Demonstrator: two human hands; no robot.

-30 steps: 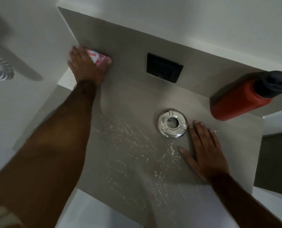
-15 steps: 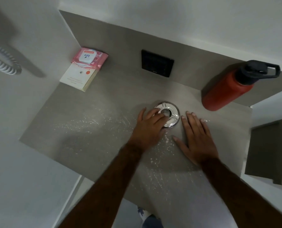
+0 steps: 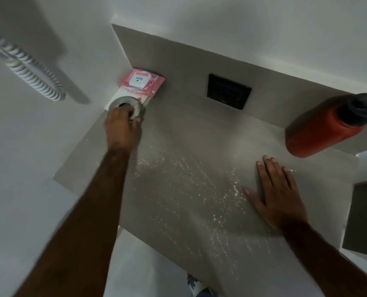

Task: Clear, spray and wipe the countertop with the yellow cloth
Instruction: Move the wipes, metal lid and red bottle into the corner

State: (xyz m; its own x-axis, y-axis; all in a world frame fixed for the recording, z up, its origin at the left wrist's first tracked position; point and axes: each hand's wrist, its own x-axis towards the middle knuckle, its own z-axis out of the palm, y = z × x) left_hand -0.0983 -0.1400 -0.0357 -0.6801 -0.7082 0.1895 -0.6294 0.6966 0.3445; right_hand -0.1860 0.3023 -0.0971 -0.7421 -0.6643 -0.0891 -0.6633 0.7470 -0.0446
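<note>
Your left hand (image 3: 122,127) has its fingers round the metal ring (image 3: 126,106), up at 10 o'clock over the white card (image 3: 114,102) by the pink wipes pack (image 3: 143,81). Right hand (image 3: 277,194) flat, fingers spread, holding nothing, on the bench (image 3: 199,136). Yellow cloth not in shot. Risk: ring slips off the card w/ a hasty release, rolls thru the white powder (image 3: 191,176).

Grey countertop (image 3: 199,133) white-speckled; red bottle (image 3: 319,133); pink packet (image 3: 143,81).

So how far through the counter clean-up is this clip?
Early, still clearing. Done: the pink wipes pack sits stacked in the back corner. In hand: the left hand holds the metal ashtray at that stack. Left: the red bottle, white specks on the countertop; no spray or yellow cloth visible.
</note>
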